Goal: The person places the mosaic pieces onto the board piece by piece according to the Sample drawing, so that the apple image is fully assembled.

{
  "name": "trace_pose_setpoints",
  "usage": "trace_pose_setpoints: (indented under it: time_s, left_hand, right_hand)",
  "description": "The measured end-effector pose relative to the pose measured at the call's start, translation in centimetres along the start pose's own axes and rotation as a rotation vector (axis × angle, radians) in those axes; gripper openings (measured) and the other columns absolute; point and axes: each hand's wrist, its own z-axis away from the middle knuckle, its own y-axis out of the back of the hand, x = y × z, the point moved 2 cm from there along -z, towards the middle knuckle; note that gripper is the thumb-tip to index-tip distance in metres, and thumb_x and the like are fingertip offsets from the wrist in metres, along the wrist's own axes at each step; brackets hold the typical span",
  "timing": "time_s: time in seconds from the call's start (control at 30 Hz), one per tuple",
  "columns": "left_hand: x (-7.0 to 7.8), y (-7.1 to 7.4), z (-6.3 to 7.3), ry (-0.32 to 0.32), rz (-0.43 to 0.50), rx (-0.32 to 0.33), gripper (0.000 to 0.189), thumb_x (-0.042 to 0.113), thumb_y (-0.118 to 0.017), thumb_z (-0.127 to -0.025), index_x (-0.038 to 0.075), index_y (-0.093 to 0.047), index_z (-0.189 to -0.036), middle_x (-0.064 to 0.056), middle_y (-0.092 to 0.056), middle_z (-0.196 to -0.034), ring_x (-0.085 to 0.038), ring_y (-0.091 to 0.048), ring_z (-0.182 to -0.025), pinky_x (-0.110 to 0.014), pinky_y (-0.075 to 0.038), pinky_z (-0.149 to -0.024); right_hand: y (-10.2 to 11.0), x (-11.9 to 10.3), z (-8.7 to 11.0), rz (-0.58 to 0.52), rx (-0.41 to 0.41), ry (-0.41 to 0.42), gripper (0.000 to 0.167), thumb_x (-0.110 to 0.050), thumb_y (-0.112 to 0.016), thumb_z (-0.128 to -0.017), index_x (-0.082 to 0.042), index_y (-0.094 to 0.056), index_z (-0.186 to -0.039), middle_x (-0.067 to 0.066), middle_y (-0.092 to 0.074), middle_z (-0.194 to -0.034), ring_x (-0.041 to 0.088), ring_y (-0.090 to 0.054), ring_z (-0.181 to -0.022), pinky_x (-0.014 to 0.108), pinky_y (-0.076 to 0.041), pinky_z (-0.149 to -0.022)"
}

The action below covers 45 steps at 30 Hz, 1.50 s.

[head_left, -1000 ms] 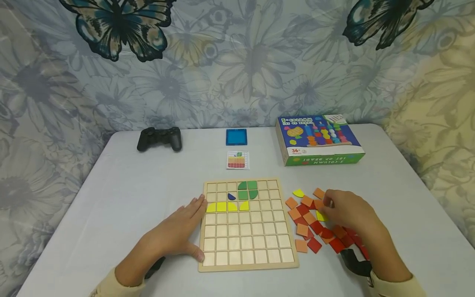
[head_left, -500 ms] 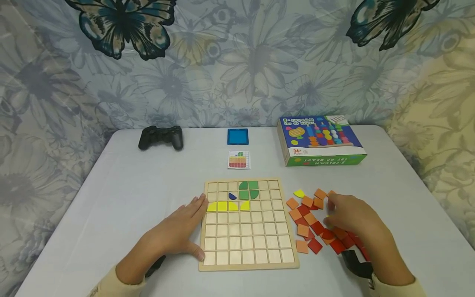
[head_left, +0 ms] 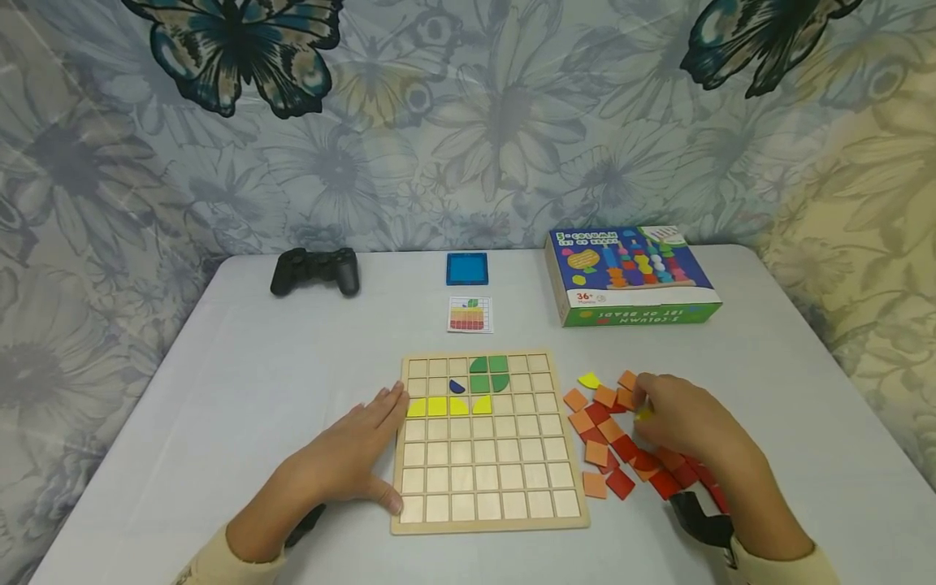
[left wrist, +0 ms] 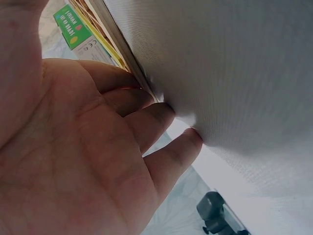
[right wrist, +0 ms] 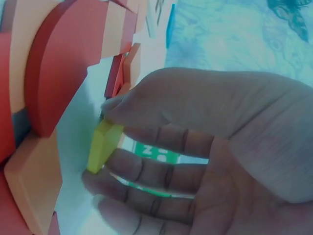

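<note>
My right hand (head_left: 687,418) pinches a small yellow tile (right wrist: 101,146) between thumb and fingers, low over the pile at the right. Around it lie several loose orange and red tiles (head_left: 609,431) and another yellow piece (head_left: 588,380). The left hand (head_left: 344,459) rests along the left edge of a wooden grid board (head_left: 491,526), fingers extended and thumb near the lower corner. On the board sit several green pieces (head_left: 488,374) in a leaf shape, a dark blue piece (head_left: 457,387) and a row of yellow pieces (head_left: 436,406) with a gap in it.
Behind the board lie a printed pattern card (head_left: 470,314) and a shallow blue tray (head_left: 467,269). A colourful bead-set box (head_left: 632,276) stands at the back right. At the back left is a black game controller (head_left: 316,272).
My right hand has picked the yellow tile out from among the orange and red ones and shifted slightly within the pile. The left hand stays at the board's edge.
</note>
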Motion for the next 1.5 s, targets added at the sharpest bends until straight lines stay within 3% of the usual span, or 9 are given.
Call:
trace_pose_setpoints:
  time_s: [0.4,0.5,0.7,1.0,1.2,1.37,1.5]
  left_hand:
    - [0.1,0.0,0.0,0.002,-0.012,-0.001,0.135,0.065,-0.082,-0.059,-0.004,-0.019,-0.158,-0.018,-0.011,-0.165,-0.035,-0.012,-0.151,-0.056,-0.021,-0.117]
    - [0.0,0.0,0.0,0.005,-0.014,-0.004,0.136,0.066,-0.081,-0.059,-0.003,-0.019,-0.158,-0.018,-0.011,-0.165,-0.035,-0.011,-0.151,-0.056,-0.02,-0.117]
    - [0.0,0.0,-0.1,0.0,-0.01,-0.003,0.136,0.066,-0.081,-0.059,-0.003,-0.019,-0.158,-0.018,-0.01,-0.166,-0.034,-0.011,-0.151,-0.056,-0.021,-0.117]
    - [0.0,-0.2,-0.1,0.013,-0.008,-0.003,0.136,0.064,-0.083,-0.058,-0.002,-0.018,-0.158,-0.017,-0.01,-0.166,-0.033,-0.01,-0.151,-0.055,-0.02,-0.118]
    - [-0.1,-0.4,-0.1,0.018,-0.003,-0.006,0.137,0.066,-0.081,-0.057,0.0,-0.017,-0.159,-0.015,-0.008,-0.166,-0.031,-0.009,-0.152,-0.053,-0.019,-0.118]
    - [-0.1,-0.4,-0.2,0.022,-0.011,-0.005,0.138,0.067,-0.081,-0.056,0.001,-0.017,-0.159,-0.014,-0.007,-0.166,-0.031,-0.009,-0.152,-0.053,-0.019,-0.118]
    - [-0.2,-0.2,-0.1,0.024,-0.012,-0.006,0.137,0.065,-0.082,-0.057,0.0,-0.018,-0.159,-0.015,-0.008,-0.166,-0.032,-0.009,-0.151,-0.054,-0.02,-0.118]
  right_hand:
    - [-0.5,-2.0,-0.2,-0.021,0.026,0.122,0.023,-0.013,-0.081,-0.078,-0.007,-0.068,-0.095,0.003,-0.058,-0.081,0.022,-0.054,-0.078,0.035,-0.054,-0.062]
    - [-0.7,-2.7,-0.3,-0.023,0.043,0.213,0.017,-0.011,-0.079,-0.08,-0.009,-0.071,-0.094,0.0,-0.059,-0.081,0.02,-0.054,-0.078,0.034,-0.054,-0.064]
    - [-1.1,-5.2,-0.7,0.003,0.063,0.496,0.011,-0.007,-0.077,-0.084,-0.014,-0.071,-0.089,-0.009,-0.058,-0.081,0.014,-0.053,-0.075,0.031,-0.052,-0.069]
    - [-2.5,-10.6,-2.4,0.106,0.09,0.671,0.016,-0.002,-0.079,-0.081,-0.009,-0.075,-0.094,-0.003,-0.064,-0.089,0.014,-0.056,-0.08,0.034,-0.053,-0.076]
    - [-4.2,-13.1,-3.4,0.182,0.124,0.716,0.013,-0.004,-0.083,-0.081,-0.009,-0.077,-0.091,-0.002,-0.068,-0.086,0.016,-0.06,-0.079,0.031,-0.055,-0.076]
    - [-4.7,-13.3,-3.4,0.158,0.155,0.716,0.008,-0.005,-0.082,-0.083,-0.01,-0.075,-0.086,-0.005,-0.06,-0.08,0.012,-0.053,-0.07,0.025,-0.051,-0.067]
    - [-4.7,-13.1,-3.2,0.134,0.174,0.739,0.014,0.0,-0.079,-0.084,-0.009,-0.071,-0.077,-0.007,-0.052,-0.073,0.011,-0.049,-0.066,0.023,-0.048,-0.062]
